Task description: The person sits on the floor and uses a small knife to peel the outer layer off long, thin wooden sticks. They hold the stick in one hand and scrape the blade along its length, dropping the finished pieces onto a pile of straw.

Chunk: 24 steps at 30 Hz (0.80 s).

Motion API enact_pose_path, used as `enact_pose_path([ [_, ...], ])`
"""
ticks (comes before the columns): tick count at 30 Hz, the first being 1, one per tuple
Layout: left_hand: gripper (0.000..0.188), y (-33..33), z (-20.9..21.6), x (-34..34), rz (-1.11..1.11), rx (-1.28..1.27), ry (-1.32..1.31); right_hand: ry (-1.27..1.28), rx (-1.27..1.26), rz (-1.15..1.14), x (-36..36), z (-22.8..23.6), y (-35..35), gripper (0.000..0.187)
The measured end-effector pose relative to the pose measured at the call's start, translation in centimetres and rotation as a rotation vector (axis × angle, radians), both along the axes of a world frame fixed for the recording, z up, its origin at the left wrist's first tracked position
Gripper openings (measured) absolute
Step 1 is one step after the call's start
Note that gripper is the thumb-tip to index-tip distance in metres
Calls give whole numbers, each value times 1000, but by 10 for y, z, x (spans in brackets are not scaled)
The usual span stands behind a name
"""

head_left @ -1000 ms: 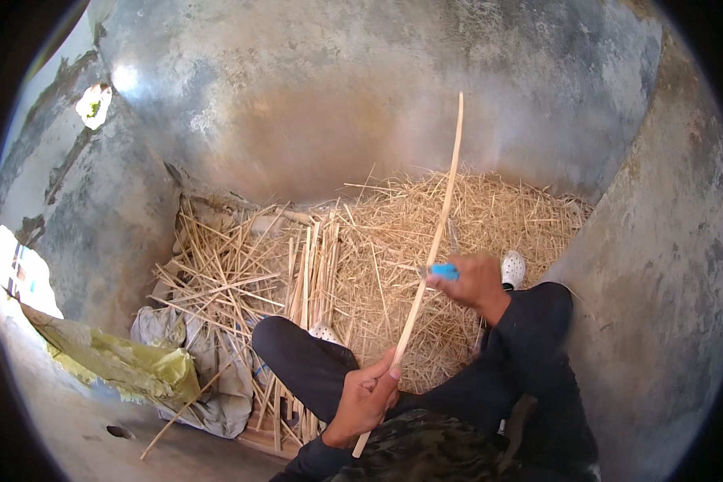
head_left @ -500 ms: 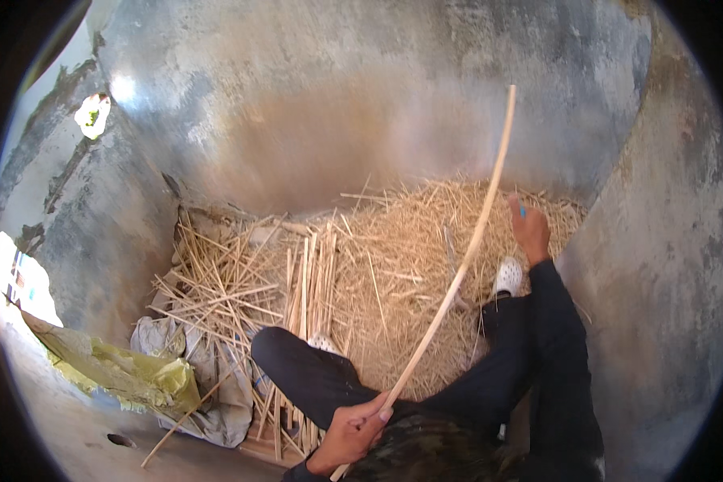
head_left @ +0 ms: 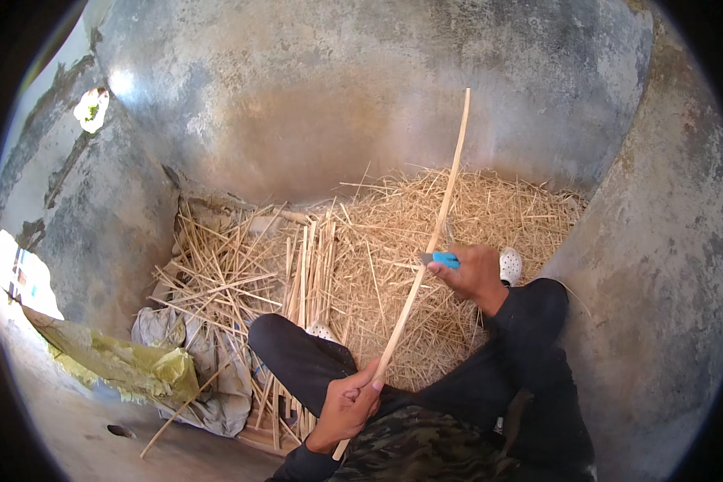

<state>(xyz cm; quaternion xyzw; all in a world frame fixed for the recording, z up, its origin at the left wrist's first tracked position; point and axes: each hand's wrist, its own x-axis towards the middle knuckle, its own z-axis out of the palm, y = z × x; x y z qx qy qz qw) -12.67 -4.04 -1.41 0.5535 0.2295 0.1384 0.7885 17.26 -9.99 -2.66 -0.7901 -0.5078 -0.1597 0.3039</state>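
Note:
A long, slightly curved wooden strip (head_left: 402, 320), bamboo-like and pale, slants up and away from my lap toward the far wall. Its near part is gripped in my left hand (head_left: 348, 408), fingers closed around it. In my right hand (head_left: 477, 277) is a small knife (head_left: 445, 260) with a blue handle, held in closed fingers. Its short grey blade lies at the strip, roughly halfway along. Whether the edge bites into the wood is too small to tell. Below my hands are my legs in dark trousers.
Shavings (head_left: 377, 281) cover the floor ahead. Cut strips (head_left: 309, 273) stand bundled left of centre, beside a loose heap of sticks (head_left: 217, 269). A yellow sack (head_left: 153, 369) and grey cloth (head_left: 225, 402) lie at left. Concrete walls (head_left: 361, 96) close in around me.
My right hand has come back toward me and left, bringing the knife from beyond the strip onto it. The strip's far end has swung left; my left hand still grips it.

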Motion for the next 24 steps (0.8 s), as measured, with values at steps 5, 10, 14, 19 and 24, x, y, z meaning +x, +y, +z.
enact_pose_path([
  [5, 38, -3, 9, -19, -73, 162, 120, -38, 35, -167, 48, 0, 3, 69],
  [10, 37, 5, -1, -37, -78, 60, 107, -132, 62, -148, 81, -4, -5, 70],
  [14, 37, 7, -1, -42, -101, 94, 133, -134, 21, -232, 104, 1, -12, 71],
  [19, 38, 8, -4, -41, -114, 116, 149, -221, 1, -330, 139, 5, -11, 70],
  [24, 36, 10, -8, -39, -104, 117, 125, -302, -12, -369, 168, 17, -2, 72],
])
